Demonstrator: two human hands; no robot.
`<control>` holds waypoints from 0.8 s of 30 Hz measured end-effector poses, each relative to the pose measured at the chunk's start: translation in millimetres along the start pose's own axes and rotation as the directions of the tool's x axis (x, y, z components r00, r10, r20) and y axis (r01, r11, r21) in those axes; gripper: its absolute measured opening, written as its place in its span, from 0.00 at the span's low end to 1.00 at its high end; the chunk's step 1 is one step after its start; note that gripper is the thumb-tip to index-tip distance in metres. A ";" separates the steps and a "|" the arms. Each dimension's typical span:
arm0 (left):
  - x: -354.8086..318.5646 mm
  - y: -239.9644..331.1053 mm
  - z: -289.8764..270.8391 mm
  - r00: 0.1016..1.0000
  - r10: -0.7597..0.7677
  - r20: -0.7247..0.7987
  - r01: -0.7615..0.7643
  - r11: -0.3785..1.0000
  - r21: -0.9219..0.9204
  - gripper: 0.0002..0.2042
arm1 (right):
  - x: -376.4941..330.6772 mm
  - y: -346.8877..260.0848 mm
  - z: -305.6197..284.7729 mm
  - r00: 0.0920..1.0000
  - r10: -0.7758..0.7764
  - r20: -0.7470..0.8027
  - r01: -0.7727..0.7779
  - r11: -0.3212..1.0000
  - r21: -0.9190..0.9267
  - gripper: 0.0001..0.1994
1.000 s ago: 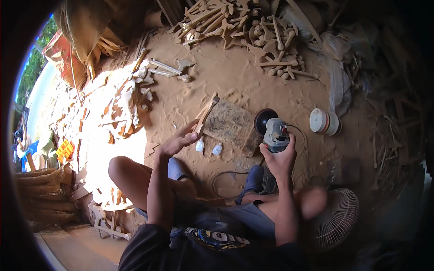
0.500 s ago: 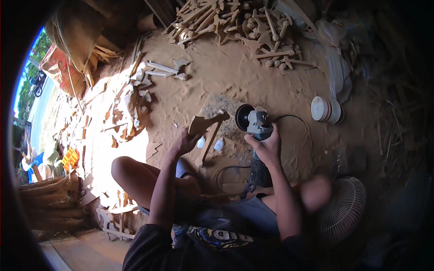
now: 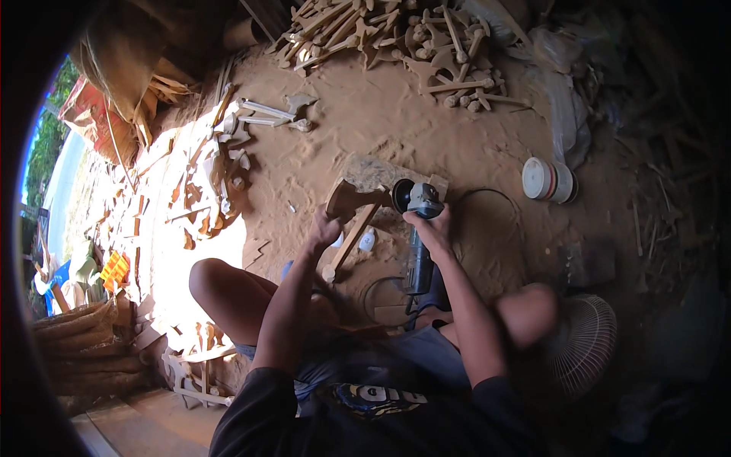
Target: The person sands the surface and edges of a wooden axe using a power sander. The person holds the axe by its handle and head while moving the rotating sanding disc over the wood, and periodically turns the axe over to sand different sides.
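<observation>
My left hand (image 3: 327, 227) is closed around the broad end of a carved wooden piece (image 3: 352, 199). A long narrow wooden bar (image 3: 352, 242) slants down from its far end; whether the two are joined I cannot tell. My right hand (image 3: 432, 231) grips an angle grinder (image 3: 419, 263) near its head, with the body hanging down toward my legs. The grinder's dark round disc (image 3: 402, 196) faces the wooden piece's far end, touching it or very close. Beneath them lies a dusty slab (image 3: 365, 172) on the ground.
A heap of carved wooden pieces (image 3: 449, 57) lies at the far side. More pieces (image 3: 221, 171) lie in sunlight at left. A white tub (image 3: 539, 180) lies at right, a fan guard (image 3: 582, 343) near my right knee. A cable (image 3: 499, 194) curves over the dusty ground.
The grinder has moved slightly left and its disc has come up to the wooden piece. My left hand has shifted a little right and turned the piece.
</observation>
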State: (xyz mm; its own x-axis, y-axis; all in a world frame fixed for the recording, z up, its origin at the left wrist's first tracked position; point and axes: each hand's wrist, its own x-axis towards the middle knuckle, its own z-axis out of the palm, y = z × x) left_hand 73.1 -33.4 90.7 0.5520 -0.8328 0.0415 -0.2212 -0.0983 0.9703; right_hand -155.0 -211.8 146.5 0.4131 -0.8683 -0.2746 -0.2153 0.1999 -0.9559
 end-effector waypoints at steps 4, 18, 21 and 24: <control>-4.4 -1.4 -16.7 0.999 -0.044 0.002 0.044 0.997 0.068 0.10 | 2.7 -0.3 14.9 0.997 0.065 0.049 -0.064 0.998 -0.016 0.40; -6.2 21.2 6.2 1.000 -0.020 -0.013 0.021 0.994 0.110 0.13 | 33.2 -14.0 -10.9 0.996 -0.045 0.079 0.056 0.988 -0.143 0.39; -22.9 3.4 -1.8 1.000 0.022 0.006 -0.022 0.996 0.086 0.14 | 30.3 -50.1 5.3 0.975 -0.070 0.212 0.120 0.965 -0.233 0.45; -28.5 12.6 24.8 0.993 0.116 -0.013 -0.112 0.981 0.160 0.17 | 48.4 -39.7 -6.4 0.965 -0.186 0.183 0.246 0.884 -0.398 0.49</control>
State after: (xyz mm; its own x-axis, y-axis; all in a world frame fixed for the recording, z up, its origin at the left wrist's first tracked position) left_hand 34.7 -24.4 95.9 0.5332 -0.8314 0.1565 -0.4073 -0.0901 0.9089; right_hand -132.1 -264.7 171.8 0.6010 -0.7921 -0.1067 -0.4413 -0.2175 -0.8706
